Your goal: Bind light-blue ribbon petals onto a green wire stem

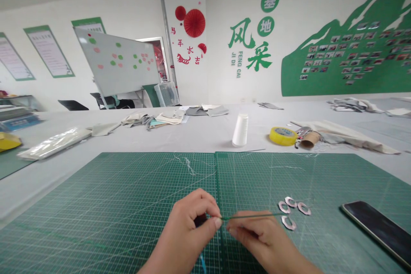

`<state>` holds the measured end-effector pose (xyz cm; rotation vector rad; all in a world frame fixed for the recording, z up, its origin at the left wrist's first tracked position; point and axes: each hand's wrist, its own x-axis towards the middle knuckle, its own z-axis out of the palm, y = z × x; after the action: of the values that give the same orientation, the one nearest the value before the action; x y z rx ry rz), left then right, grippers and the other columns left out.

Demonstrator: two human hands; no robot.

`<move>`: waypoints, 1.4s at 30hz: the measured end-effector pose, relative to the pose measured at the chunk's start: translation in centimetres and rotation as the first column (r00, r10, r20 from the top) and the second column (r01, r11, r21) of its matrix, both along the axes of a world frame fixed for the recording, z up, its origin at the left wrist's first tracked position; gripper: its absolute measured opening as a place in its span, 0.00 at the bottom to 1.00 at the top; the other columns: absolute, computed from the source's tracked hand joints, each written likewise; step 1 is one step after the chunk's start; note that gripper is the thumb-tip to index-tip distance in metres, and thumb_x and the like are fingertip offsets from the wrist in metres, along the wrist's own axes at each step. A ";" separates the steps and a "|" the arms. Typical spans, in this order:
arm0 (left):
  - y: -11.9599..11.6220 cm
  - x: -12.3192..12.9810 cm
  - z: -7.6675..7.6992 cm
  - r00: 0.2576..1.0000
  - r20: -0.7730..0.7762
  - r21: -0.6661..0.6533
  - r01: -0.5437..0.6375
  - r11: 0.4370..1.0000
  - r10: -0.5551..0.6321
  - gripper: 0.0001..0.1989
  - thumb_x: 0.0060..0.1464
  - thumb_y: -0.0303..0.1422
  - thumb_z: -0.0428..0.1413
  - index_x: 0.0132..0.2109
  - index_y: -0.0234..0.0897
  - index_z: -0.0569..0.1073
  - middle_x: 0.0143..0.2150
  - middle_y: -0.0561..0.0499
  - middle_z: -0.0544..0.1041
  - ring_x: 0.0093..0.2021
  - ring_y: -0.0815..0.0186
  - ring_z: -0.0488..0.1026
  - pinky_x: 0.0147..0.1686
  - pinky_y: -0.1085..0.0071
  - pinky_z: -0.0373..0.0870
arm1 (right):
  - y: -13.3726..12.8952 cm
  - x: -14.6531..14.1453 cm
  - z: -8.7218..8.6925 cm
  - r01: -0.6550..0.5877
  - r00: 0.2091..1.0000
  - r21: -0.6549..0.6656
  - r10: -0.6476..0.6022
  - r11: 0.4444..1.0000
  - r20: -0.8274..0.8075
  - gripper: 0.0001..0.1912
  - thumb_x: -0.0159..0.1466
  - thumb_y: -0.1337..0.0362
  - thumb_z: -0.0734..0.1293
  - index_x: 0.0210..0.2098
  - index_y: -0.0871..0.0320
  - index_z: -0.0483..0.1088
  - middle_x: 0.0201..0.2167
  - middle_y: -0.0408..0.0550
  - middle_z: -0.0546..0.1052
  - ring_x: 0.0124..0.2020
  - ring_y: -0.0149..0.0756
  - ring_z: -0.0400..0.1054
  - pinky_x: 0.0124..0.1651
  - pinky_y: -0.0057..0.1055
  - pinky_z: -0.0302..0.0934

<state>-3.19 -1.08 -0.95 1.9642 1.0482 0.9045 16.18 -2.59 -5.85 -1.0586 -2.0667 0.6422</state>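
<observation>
Over the seam of two green cutting mats (128, 197), my left hand (194, 222) pinches a thin green cord (253, 215) between thumb and forefinger. The fingers of my right hand (261, 235) close on the cord just right of that pinch, and its length runs on across the hand to the right. Below the left hand a bit of light-blue strip (203, 263) shows; whether it is held cannot be made out. Several small pinkish rings with wavy edges (304, 208) lie on the mat, right of my right hand.
A dark phone (379, 231) rests at the right. Behind the mats stand a white thread cone (240, 130), a yellow tape roll (283, 136) and a cardboard tube (310, 139). Loose white threads (191, 167) and fabric pieces (167, 117) lie farther back. A plastic-wrapped bundle (58, 142) lies left.
</observation>
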 end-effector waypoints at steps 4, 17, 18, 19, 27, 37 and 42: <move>0.2 0.3 -0.5 0.996 0.004 -0.063 -0.086 0.994 0.086 0.08 0.50 0.22 0.54 0.25 0.36 0.69 0.31 0.53 0.72 0.29 0.69 0.66 0.30 0.73 0.61 | -0.6 -0.5 -0.7 -0.065 0.991 0.158 0.045 0.985 0.129 0.15 0.67 0.69 0.57 0.27 0.58 0.70 0.20 0.40 0.69 0.21 0.29 0.62 0.25 0.25 0.52; -0.2 0.1 -2.6 0.888 -0.448 0.513 0.156 0.844 0.108 0.10 0.55 0.22 0.47 0.32 0.38 0.69 0.39 0.51 0.75 0.27 0.67 0.67 0.28 0.70 0.61 | -1.0 0.6 1.3 0.030 0.957 0.576 -0.190 0.817 0.220 0.21 0.67 0.73 0.54 0.27 0.59 0.74 0.15 0.42 0.67 0.15 0.31 0.58 0.19 0.31 0.45; -0.1 -0.1 -2.5 0.870 -0.486 0.541 0.223 0.811 0.085 0.10 0.54 0.22 0.47 0.33 0.38 0.69 0.38 0.51 0.76 0.25 0.67 0.66 0.28 0.70 0.61 | -1.0 0.9 1.5 0.042 0.957 0.551 -0.191 0.834 0.216 0.20 0.68 0.72 0.54 0.28 0.60 0.75 0.15 0.42 0.67 0.16 0.31 0.59 0.19 0.31 0.46; 0.0 -0.2 -2.3 0.859 -0.505 0.569 0.256 0.782 0.086 0.11 0.54 0.21 0.46 0.35 0.39 0.70 0.39 0.52 0.76 0.26 0.66 0.66 0.28 0.69 0.61 | -1.0 1.1 1.6 0.054 0.961 0.522 -0.188 0.851 0.205 0.19 0.68 0.72 0.55 0.29 0.60 0.75 0.16 0.42 0.67 0.17 0.31 0.60 0.20 0.30 0.47; 0.7 -0.7 -1.6 0.869 -0.494 0.658 0.353 0.665 0.029 0.12 0.52 0.20 0.44 0.34 0.37 0.69 0.37 0.50 0.76 0.26 0.66 0.66 0.26 0.69 0.56 | -0.1 1.9 1.6 0.049 0.990 0.259 -0.082 0.965 0.118 0.16 0.69 0.67 0.58 0.30 0.58 0.73 0.20 0.41 0.72 0.21 0.30 0.65 0.25 0.27 0.54; -0.2 -0.1 0.5 0.929 -0.219 0.103 0.325 0.940 -0.297 0.10 0.51 0.18 0.53 0.28 0.36 0.73 0.36 0.54 0.74 0.33 0.71 0.72 0.35 0.76 0.64 | 0.3 1.4 1.1 0.001 1.000 -0.008 -0.001 1.000 -0.024 0.11 0.65 0.70 0.63 0.28 0.57 0.73 0.23 0.40 0.76 0.25 0.29 0.69 0.30 0.23 0.59; -0.1 0.1 -0.3 0.993 -0.007 -0.041 0.122 0.992 -0.122 0.08 0.50 0.22 0.55 0.28 0.37 0.75 0.33 0.54 0.73 0.30 0.70 0.68 0.31 0.75 0.62 | 0.2 0.7 0.3 0.034 0.999 -0.019 -0.034 0.999 0.003 0.14 0.66 0.67 0.62 0.23 0.57 0.69 0.19 0.38 0.71 0.22 0.28 0.64 0.26 0.23 0.56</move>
<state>-3.09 -1.15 -1.28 1.9776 0.9340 0.8018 16.88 -2.39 -5.58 -1.1039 -2.0441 0.6444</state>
